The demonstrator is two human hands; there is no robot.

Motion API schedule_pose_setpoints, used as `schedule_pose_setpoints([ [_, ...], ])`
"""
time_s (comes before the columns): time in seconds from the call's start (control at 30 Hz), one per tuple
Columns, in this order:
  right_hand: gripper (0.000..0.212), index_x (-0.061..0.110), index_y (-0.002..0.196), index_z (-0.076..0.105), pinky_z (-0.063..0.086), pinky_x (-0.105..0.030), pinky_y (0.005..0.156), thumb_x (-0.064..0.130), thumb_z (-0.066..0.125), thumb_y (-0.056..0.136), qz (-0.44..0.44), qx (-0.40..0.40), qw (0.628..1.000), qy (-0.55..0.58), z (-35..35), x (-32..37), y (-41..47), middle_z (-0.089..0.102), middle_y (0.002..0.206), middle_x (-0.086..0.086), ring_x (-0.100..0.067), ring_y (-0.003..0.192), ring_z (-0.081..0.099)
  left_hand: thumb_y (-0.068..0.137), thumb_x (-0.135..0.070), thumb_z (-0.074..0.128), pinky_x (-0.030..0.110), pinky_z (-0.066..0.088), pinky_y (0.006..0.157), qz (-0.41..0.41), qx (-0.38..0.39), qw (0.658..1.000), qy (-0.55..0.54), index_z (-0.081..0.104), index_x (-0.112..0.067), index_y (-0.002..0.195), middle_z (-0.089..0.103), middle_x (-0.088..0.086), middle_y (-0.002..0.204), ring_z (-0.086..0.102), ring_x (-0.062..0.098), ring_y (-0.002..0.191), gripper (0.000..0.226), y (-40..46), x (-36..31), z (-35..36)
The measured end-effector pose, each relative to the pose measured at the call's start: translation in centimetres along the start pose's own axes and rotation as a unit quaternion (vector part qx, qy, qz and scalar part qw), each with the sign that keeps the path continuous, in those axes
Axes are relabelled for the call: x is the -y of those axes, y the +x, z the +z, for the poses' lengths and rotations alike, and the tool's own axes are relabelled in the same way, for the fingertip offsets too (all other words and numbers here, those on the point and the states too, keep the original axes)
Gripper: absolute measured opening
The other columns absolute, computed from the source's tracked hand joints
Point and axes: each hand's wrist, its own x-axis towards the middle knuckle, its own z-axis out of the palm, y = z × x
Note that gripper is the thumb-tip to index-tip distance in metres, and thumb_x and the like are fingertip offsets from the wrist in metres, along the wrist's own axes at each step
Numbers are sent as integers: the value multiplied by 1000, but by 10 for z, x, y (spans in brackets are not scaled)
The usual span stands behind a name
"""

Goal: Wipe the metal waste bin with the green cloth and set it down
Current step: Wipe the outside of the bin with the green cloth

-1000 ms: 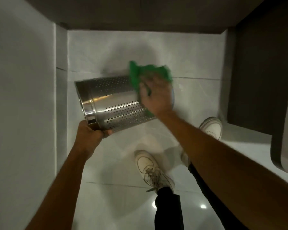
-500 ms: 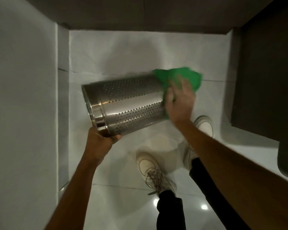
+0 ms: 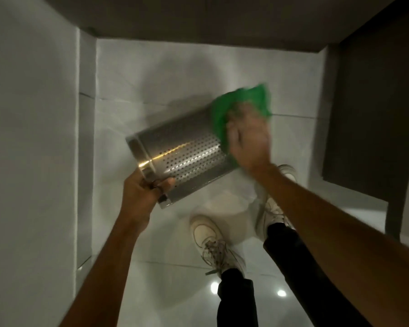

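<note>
A perforated metal waste bin hangs on its side above the floor, its far end raised toward the upper right. My left hand grips its rim at the lower left end. My right hand presses the green cloth against the bin's far right end and hides that end. The cloth and my right hand are blurred by motion.
A white wall stands close on the left. A dark cabinet stands on the right, and a dark ledge runs overhead. My two white shoes rest on the glossy white tile floor below the bin.
The bin has tilted, its right end rising and its rim end dropping. My right hand has carried the cloth from the bin's middle to its far right end.
</note>
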Motion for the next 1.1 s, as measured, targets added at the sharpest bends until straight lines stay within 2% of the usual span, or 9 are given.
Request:
schedule_pose_setpoints([
  [0.1,44,18,141,62,25,-52,130,34,40,105,103,-16,994,28,-9,7,19,56,155,-7,-28,154,40,81,8,72,24,61,71,-13,46,998,-38,70,-31,103,79,-14,97,74,12,97,45,8,-20,20],
  [0.27,38,20,130,69,21,-41,129,33,55,98,-315,52,944,85,0,91,9,71,136,-6,-26,133,62,73,12,60,24,60,64,-42,78,982,-166,70,-17,102,80,-7,87,76,9,81,42,24,-31,26],
  [0.33,46,19,141,61,25,-47,127,31,61,96,-366,114,919,90,-1,85,8,66,145,-6,-28,139,57,69,16,55,23,60,67,-61,83,973,-206,69,-15,103,79,-8,87,74,6,81,48,17,-25,25],
  [0.5,47,27,145,59,24,-59,130,38,47,101,-38,53,998,13,-15,-6,46,47,162,-9,-32,156,35,90,-14,58,56,51,102,-159,47,933,-321,66,-12,131,65,19,136,60,40,128,41,12,-21,13],
  [0.6,44,31,143,58,19,-55,132,41,47,102,58,50,997,18,-22,-18,55,35,169,-11,-34,160,24,89,-19,66,54,56,94,-146,63,938,-308,56,-9,140,63,20,140,63,40,124,53,29,-37,13],
  [0.73,44,26,136,63,31,-57,126,46,43,102,-145,93,983,59,-27,37,54,64,147,-4,-27,142,53,79,-14,75,39,62,82,-85,94,976,-176,61,-14,131,75,7,122,72,29,111,54,35,-41,27],
  [0.87,47,24,146,58,26,-53,125,42,50,102,-355,99,929,48,-10,59,8,58,154,-6,-31,146,51,81,14,71,19,58,74,-53,88,995,1,66,-17,113,80,-9,95,75,10,95,45,1,-4,37],
  [1.03,44,24,146,59,30,-58,127,37,53,105,68,-2,998,-16,-14,-24,-17,53,158,-7,-31,155,38,80,-4,74,43,60,86,-108,90,984,-112,62,-9,126,75,10,115,72,30,108,48,6,-3,14],
  [1.1,44,26,146,58,27,-57,128,40,49,106,107,-6,994,-25,-10,-17,-22,51,160,-5,-30,156,35,80,3,71,36,62,79,-97,87,985,-113,64,-12,122,78,3,108,73,27,105,45,14,-9,19],
])
